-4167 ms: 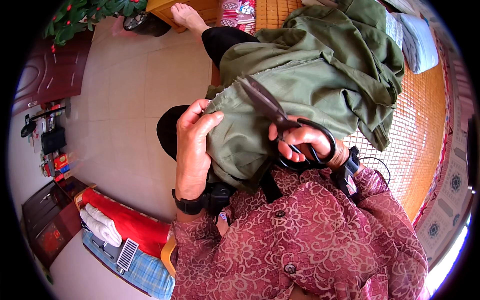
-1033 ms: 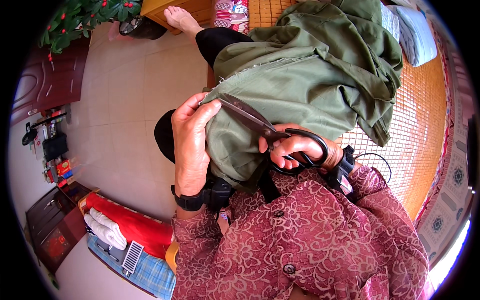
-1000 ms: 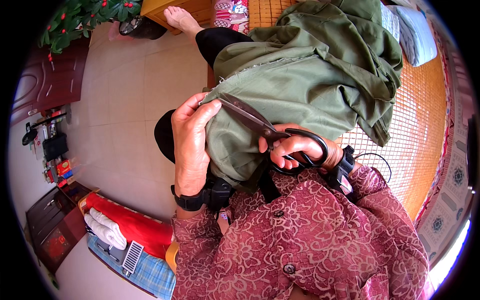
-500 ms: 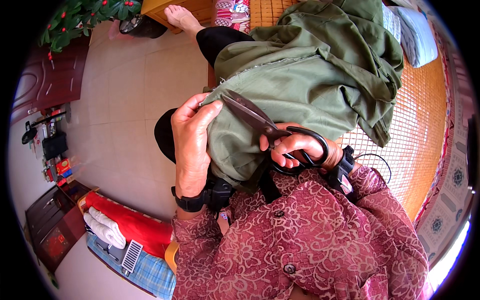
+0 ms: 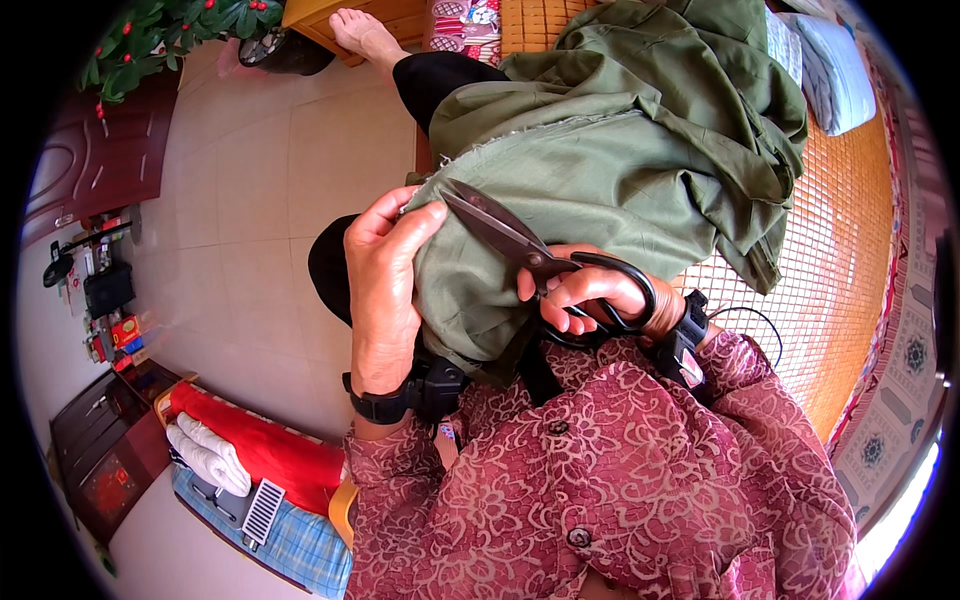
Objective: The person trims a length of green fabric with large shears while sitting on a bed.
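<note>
Olive-green cloth [image 5: 560, 170] lies across my lap and the seat, with a frayed edge running along its upper left part. My left hand [image 5: 385, 265] pinches that edge between thumb and fingers. In my right hand [image 5: 600, 293] is a pair of large dark scissors [image 5: 505, 232], its black loop handles wrapped by the fingers. The blades point up and left, and their tips lie at the cloth's edge just beside my left thumb. How far the blades are parted is hard to tell.
A woven tile mat [image 5: 830, 240] covers the seat to the right, with a folded light-blue cloth [image 5: 835, 85] at its far end. Tiled floor [image 5: 240, 200] stretches to the left. A potted plant with red berries [image 5: 170, 40] stands far left, a red-covered bench [image 5: 260, 445] near left.
Hardly anything differs. The scissors have shifted very slightly at the cloth's edge, and both hands keep their grip.
</note>
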